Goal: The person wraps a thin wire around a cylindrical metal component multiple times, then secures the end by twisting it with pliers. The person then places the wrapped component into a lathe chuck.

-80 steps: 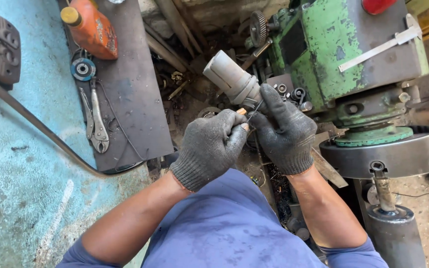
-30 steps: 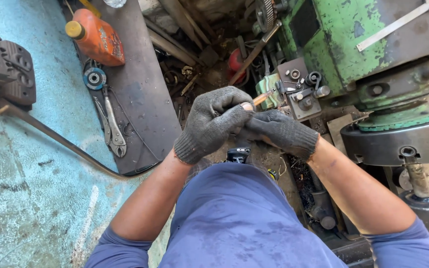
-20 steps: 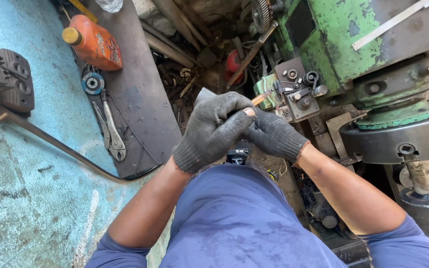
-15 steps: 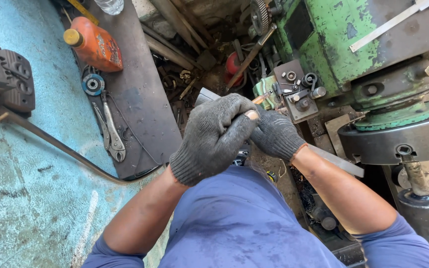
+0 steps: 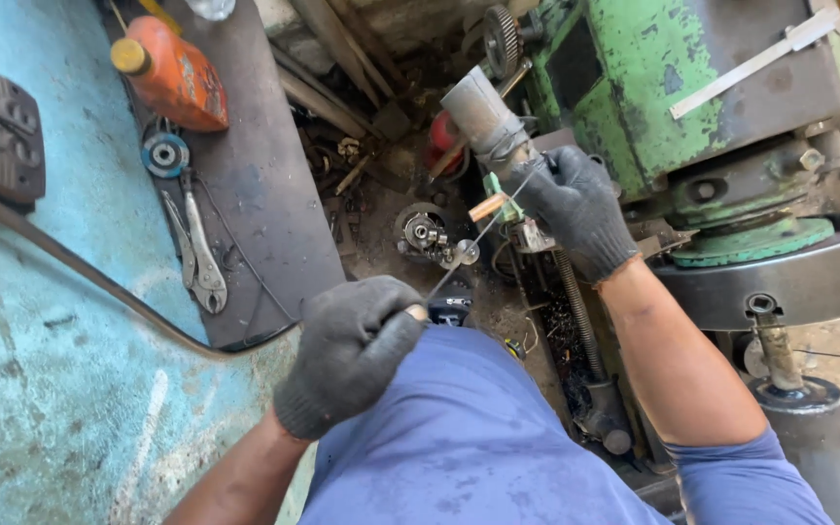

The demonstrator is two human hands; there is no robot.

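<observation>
Here both gloved hands work a thin, dark metal wire (image 5: 478, 238) that runs taut on a slant between them. The left hand (image 5: 352, 355), in a grey knit glove, is closed into a fist low in the picture and pinches the wire's near end between thumb and forefinger. The right hand (image 5: 576, 204), in a darker glove, is wrapped about the lower part of a grey metal cylinder (image 5: 483, 122), where the wire loops round it, just beside the green-painted machine body (image 5: 653, 68). The step in hand looks like binding or tightening the wire round the cylinder. The next move would call for a steady pull from the left hand while the right holds the cylinder firm, so the loops do not slacken. Off to the left, an orange plastic bottle (image 5: 172, 78) and steel locking pliers (image 5: 201, 253) lie on a dark metal plate (image 5: 264, 194).
</observation>
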